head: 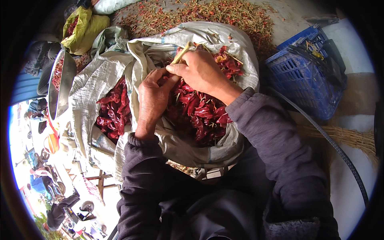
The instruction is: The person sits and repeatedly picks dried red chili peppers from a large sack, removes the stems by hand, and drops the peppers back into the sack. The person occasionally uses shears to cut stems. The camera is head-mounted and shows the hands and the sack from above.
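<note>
A large white woven sack [240, 39] with a rolled-down rim stands before me, filled with dried red chili peppers [204, 112]. Above it my right hand [199, 72] grips a pale yellowish stick [181, 53], whose upper end sticks out past the fingers. My left hand [156, 93] meets it there, thumb and forefinger bent close to the right thumb. Whether the left fingertips pinch a pepper is hidden. On the left, a second white woven sack [102, 66] also contains dried red chilies [115, 111].
Chili stems and scraps [210, 12] lie heaped behind the sack. A blue plastic crate [303, 81] stands right, beside a dark hose [324, 135] and a straw broom [345, 136]. A metal pan [67, 78] and a yellow sack [96, 25] are left.
</note>
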The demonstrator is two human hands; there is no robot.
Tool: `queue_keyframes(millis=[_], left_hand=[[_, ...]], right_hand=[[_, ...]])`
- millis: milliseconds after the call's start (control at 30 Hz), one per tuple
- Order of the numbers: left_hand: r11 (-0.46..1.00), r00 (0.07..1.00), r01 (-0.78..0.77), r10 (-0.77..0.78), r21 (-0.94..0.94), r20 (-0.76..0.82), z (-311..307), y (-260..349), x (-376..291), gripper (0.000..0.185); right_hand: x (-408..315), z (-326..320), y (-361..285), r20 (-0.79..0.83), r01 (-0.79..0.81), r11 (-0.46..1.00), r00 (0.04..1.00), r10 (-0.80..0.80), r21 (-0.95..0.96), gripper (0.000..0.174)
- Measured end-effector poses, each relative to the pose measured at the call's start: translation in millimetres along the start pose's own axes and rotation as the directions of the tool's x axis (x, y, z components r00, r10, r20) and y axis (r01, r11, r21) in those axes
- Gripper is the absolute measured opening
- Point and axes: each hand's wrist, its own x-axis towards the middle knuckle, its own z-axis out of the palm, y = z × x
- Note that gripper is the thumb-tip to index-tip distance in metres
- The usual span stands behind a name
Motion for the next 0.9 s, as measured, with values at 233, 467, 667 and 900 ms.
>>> queue_keyframes(millis=[233,467,667,900], left_hand=[[0.833,0.983,0.183,-0.146,-0.523,0.110,-2.9,4.3,2.3,0.030],[0.719,0.983,0.183,-0.155,-0.671,0.102,5.2,-7.4,7.4,0.020],[0.907,0.984,0.127,-0.166,-0.403,-0.065,9.1,-7.4,-2.6,0.019],[0.638,0.985,0.129,-0.168,-0.759,0.026,5.8,-5.8,-1.0,0.013]], right_hand=[[-0.4,0.2,-4.5,-0.177,0.160,0.979,0.967,-0.181,-0.125,0.032],[-5.5,16.5,-1.9,-0.248,0.184,0.978,0.947,-0.204,-0.098,0.029],[-8.4,29.7,-2.1,-0.189,0.120,0.967,0.968,-0.164,-0.225,0.031],[-4.3,27.0,-1.0,0.111,-0.312,0.720,0.943,0.314,0.620,0.030]])
